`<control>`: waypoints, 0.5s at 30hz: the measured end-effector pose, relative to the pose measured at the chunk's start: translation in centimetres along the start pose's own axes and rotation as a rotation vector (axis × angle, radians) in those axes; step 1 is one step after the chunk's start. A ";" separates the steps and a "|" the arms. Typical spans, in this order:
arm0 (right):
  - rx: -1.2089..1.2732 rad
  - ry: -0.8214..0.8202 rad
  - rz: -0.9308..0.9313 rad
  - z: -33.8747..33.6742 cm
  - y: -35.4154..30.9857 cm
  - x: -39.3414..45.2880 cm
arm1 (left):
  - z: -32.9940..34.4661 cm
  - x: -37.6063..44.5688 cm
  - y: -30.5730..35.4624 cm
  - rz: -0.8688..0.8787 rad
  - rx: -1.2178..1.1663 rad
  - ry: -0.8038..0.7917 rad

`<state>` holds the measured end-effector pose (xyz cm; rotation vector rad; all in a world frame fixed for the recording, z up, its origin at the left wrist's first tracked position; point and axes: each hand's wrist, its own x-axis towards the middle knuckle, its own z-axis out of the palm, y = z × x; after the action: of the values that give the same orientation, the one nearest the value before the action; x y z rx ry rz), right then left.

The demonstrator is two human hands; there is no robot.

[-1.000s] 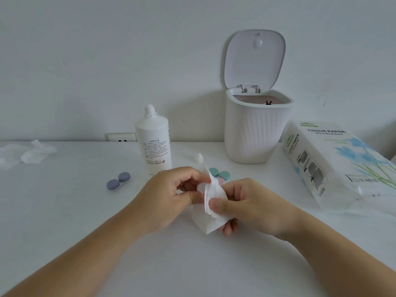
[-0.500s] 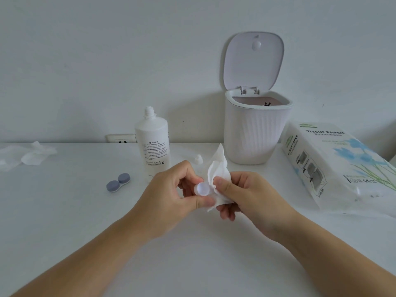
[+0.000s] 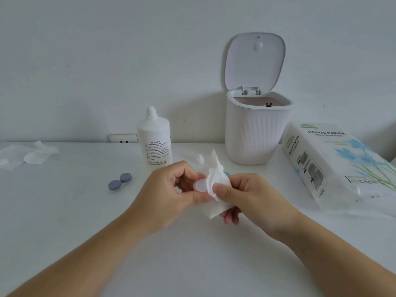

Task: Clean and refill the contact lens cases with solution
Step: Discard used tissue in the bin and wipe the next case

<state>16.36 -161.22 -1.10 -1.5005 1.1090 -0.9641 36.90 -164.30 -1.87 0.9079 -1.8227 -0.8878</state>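
just in front of the solution bottle, my left hand pinches the small slippery cap by its rim; right hand pinches soft tissue.

tissue: soft white paper, crumpled
lens case part: pale translucent plastic, smooth
solution bottle: white matt plastic
bin: white ribbed plastic
tissue pack: glossy printed film
table: smooth, matt white
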 end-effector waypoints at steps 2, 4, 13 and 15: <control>0.050 0.056 -0.040 0.0 0.0 0.1 | 0.5 -0.5 0.2 0.035 0.024 0.069; 0.086 0.074 -0.065 0.0 -0.1 0.2 | 0.9 -0.6 0.4 0.072 0.047 0.094; 0.005 0.253 -0.251 -0.5 0.1 0.5 | 0.0 -0.1 0.4 0.063 -0.037 0.103; -0.041 0.362 -0.265 -1.2 0.2 0.6 | -0.3 0.1 0.4 0.044 -0.097 0.125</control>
<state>15.35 -162.13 -1.08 -1.5708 1.2049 -1.4473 37.10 -164.28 -1.40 0.8410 -1.6728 -0.8652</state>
